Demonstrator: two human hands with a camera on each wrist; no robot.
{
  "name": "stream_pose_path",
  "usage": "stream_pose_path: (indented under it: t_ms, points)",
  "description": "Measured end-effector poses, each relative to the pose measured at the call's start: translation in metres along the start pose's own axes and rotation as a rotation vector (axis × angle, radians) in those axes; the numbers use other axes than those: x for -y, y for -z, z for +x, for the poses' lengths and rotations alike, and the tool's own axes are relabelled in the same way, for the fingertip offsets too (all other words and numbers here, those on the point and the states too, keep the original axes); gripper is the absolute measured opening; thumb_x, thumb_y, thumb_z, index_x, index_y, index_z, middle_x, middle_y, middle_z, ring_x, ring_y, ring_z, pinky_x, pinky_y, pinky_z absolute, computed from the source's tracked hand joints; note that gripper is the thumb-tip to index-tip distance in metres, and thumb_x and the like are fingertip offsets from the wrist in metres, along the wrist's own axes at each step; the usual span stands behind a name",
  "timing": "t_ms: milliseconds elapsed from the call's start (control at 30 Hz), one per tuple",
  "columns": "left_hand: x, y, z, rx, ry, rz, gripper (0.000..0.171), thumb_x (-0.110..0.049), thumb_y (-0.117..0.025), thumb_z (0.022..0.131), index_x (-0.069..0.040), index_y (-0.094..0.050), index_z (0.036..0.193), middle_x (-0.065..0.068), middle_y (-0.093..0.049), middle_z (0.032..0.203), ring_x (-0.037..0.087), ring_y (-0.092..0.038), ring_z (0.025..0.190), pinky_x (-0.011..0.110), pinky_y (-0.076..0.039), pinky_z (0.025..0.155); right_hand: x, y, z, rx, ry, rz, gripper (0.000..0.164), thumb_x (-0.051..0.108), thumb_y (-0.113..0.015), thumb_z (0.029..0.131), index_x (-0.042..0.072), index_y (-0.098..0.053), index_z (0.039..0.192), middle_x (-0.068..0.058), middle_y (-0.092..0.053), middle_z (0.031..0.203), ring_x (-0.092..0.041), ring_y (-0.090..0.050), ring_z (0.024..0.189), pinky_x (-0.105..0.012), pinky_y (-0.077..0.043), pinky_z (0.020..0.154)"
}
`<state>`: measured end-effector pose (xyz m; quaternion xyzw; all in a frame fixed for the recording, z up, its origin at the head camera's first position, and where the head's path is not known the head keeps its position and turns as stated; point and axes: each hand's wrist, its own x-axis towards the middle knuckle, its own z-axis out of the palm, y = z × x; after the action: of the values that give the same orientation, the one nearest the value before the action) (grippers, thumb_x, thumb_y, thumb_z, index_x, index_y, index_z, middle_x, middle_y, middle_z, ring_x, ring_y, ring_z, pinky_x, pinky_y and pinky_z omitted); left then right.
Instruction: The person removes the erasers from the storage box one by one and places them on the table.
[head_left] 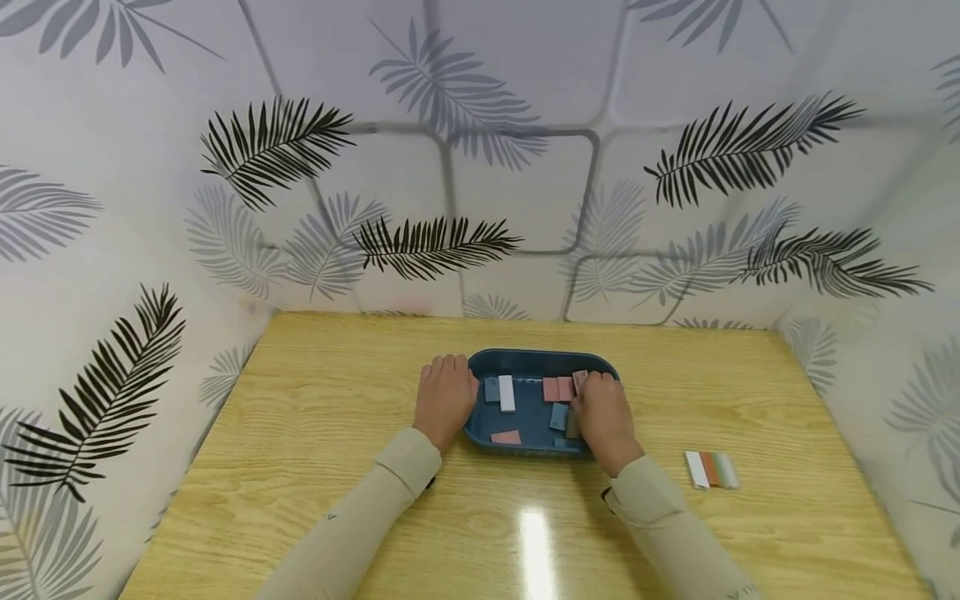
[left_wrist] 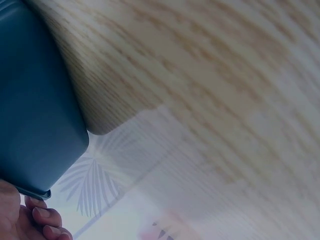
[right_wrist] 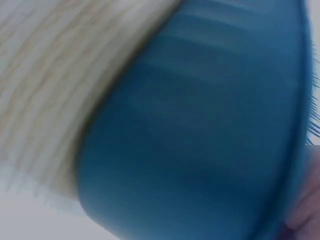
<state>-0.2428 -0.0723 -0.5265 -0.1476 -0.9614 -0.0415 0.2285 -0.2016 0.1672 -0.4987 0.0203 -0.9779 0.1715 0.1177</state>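
A dark blue plastic bin with rounded ends stands on the table. My left hand grips its left end, the fingers curled at the rim in the left wrist view. At the other end, my right hand holds the right rim and hides part of it. Inside lie small flat blocks: a white one beside a blue one, several pink ones near the back right, another pink one near the front, and more blue ones by a brownish one.
On the wooden table, right of the bin, lies a row of thin blocks in white, orange, green and pale grey. Walls with a leaf pattern rise behind the table and at both sides.
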Motion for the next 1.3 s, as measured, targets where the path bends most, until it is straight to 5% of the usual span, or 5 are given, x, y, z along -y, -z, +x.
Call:
stream_pose_path:
  t_ms: [233, 633, 867, 1300]
  points:
    - [0.001, 0.002, -0.001, -0.001, -0.008, -0.015, 0.017, -0.021, -0.051, 0.092, -0.005, -0.053, 0.086, 0.007, -0.05, 0.076, 0.023, -0.047, 0.073, 0.036, -0.037, 0.066, -0.001, 0.03, -0.016, 0.021, -0.071, 0.137, 0.022, 0.008, -0.064, 0.082, -0.009, -0.06, 0.096, -0.018, -0.058, 0.088, -0.025, -0.054, 0.075, -0.039, -0.049, 0.065]
    - [0.001, 0.003, -0.003, 0.001, -0.011, -0.053, 0.017, -0.02, -0.048, 0.093, -0.005, -0.052, 0.085, 0.008, -0.051, 0.077, 0.024, -0.046, 0.073, 0.037, -0.037, 0.067, -0.022, 0.065, -0.053, -0.021, -0.117, 0.18, 0.033, 0.016, -0.064, 0.082, -0.007, -0.06, 0.106, -0.017, -0.06, 0.092, -0.028, -0.058, 0.082, -0.043, -0.048, 0.07]
    - [0.001, 0.002, -0.001, 0.021, 0.01, -0.066, 0.016, -0.02, -0.051, 0.092, -0.004, -0.053, 0.088, 0.008, -0.052, 0.079, 0.024, -0.047, 0.075, 0.038, -0.037, 0.069, -0.047, 0.073, -0.076, -0.119, -0.115, 0.182, 0.029, 0.013, -0.064, 0.081, -0.009, -0.062, 0.1, -0.019, -0.062, 0.088, -0.031, -0.061, 0.079, -0.045, -0.049, 0.068]
    - [0.0, 0.0, -0.001, -0.007, 0.006, -0.065, 0.017, -0.02, -0.049, 0.093, -0.004, -0.053, 0.088, 0.009, -0.051, 0.078, 0.025, -0.048, 0.074, 0.038, -0.038, 0.069, -0.091, 0.069, -0.105, -0.033, -0.205, 0.131, 0.031, 0.014, -0.062, 0.083, -0.014, -0.061, 0.097, -0.021, -0.062, 0.082, -0.032, -0.06, 0.075, -0.045, -0.049, 0.065]
